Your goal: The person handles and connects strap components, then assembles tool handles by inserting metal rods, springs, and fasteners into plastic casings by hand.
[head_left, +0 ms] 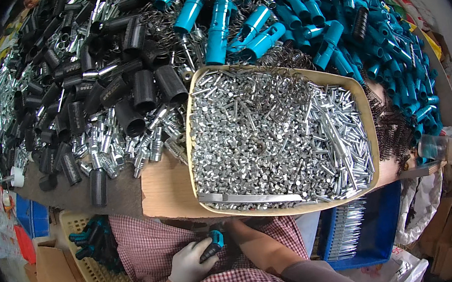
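Low in front of my lap, my left hand (pixel 190 266), in a white glove, is closed around a black-and-teal tool handle (pixel 212 246). Its teal end points away from me. My right forearm (pixel 265 252) reaches forward beside it, and my right hand (pixel 237 230) goes under the table's near edge, so its fingers are hidden. Just above both hands stands a cream tray (pixel 373 140) filled with small metal pins and rods. A flat metal strip (pixel 250 197) lies on the pins along the tray's near side, and a second one lies toward its right.
Black sleeves (pixel 143 89) and shiny metal shafts are heaped at left. Teal tubes (pixel 218 32) and dark springs (pixel 391 132) pile up behind and right. Below the table are a yellow basket (pixel 99 280) of teal-and-black handles, a blue bin (pixel 384 234) with metal rods, and cardboard boxes (pixel 62 279).
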Demonstrator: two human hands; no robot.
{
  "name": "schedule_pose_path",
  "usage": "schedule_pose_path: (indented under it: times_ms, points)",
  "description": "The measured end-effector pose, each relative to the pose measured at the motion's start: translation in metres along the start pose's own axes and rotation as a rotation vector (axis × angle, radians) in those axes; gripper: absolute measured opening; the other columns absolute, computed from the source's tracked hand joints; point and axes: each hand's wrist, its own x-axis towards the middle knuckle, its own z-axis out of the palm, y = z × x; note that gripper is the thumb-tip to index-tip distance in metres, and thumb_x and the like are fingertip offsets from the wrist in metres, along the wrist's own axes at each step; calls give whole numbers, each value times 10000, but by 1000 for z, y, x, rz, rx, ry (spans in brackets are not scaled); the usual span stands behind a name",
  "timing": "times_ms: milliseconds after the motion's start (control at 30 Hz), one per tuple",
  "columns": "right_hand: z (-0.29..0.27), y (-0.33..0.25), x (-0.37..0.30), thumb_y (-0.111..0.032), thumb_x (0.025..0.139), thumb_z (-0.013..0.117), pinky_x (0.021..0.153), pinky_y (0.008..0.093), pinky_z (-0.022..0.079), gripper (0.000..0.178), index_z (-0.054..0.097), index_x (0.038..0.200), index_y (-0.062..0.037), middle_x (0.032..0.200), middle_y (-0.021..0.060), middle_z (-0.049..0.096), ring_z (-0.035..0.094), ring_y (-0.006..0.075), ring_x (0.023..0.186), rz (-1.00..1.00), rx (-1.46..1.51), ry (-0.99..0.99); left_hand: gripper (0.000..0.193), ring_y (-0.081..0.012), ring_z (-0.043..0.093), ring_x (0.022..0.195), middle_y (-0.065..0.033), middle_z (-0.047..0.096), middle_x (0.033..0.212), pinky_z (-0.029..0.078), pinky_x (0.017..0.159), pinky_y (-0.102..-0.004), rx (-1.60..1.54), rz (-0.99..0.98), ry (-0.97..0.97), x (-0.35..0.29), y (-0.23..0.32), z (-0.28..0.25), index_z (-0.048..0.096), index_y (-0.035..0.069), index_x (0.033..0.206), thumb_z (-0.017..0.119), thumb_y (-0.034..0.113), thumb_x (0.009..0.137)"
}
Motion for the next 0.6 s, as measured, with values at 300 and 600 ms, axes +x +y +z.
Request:
schedule_pose_path:
  times_ms: [300,600]
  points:
    - [-14,-17,13,-369,697,770,1030,410,425,631,610,1261,-136,1267,184,593,522,358,1229,-82,-52,88,531,-333,668,923,-161,671,1035,539,825,-405,-49,-140,-3,10,11,-1,608,88,1235,752,318,779]
    - [-57,-62,41,-371,685,778,1031,415,424,649,606,1267,-140,1258,187,595,519,367,1227,-275,-166,235,536,-379,647,1004,-190,668,1117,513,870,-449,-43,-225,62,42,14,27,560,78,1273,664,381,843]
